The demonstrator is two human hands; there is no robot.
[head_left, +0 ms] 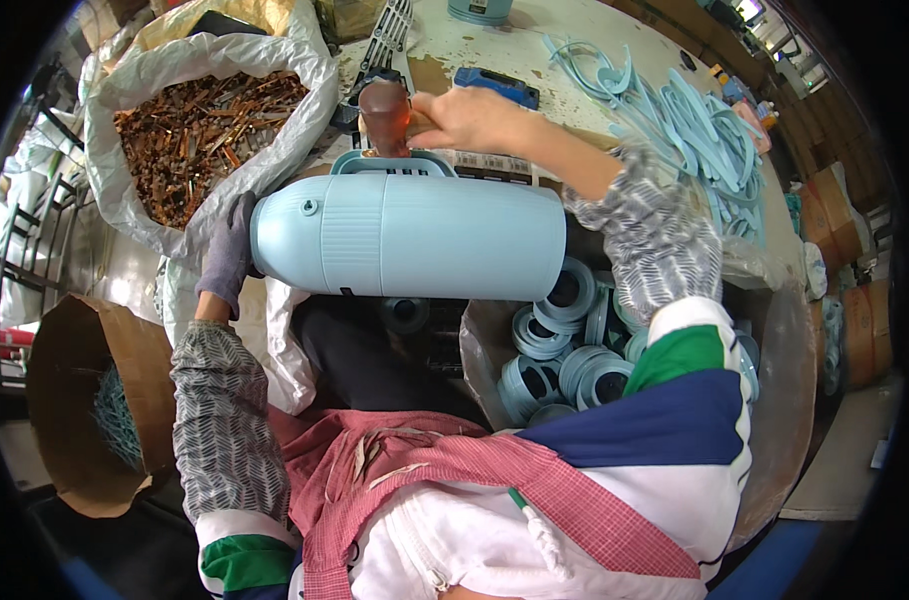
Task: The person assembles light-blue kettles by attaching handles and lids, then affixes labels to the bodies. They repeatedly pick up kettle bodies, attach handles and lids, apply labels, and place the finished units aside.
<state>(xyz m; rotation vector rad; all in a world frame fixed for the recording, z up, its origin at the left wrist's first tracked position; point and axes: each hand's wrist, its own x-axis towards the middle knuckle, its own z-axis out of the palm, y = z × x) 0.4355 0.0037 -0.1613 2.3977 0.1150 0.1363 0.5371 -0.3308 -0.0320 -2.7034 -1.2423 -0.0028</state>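
A light blue ribbed plastic jug body (444, 240) lies on its side across the front of me, its loop handle (439, 160) facing the table. My left hand (231, 245), in a grey glove, grips the rounded left end of the jug. Bare and closed, my right hand (474, 120) holds a mallet with a glossy reddish-brown head (384, 112). That head is right at the jug's handle; whether it touches the handle, I cannot tell. Most of the mallet's own grip is hidden by my fingers.
A white sack (309, 110) of brown scraps stands at the left, with a brown paper bag (49, 400) of thin blue strips below it. Several blue rings (564, 290) fill a lined container at right. Blue plastic offcuts (689, 130) and a blue tool (499, 85) lie on the table.
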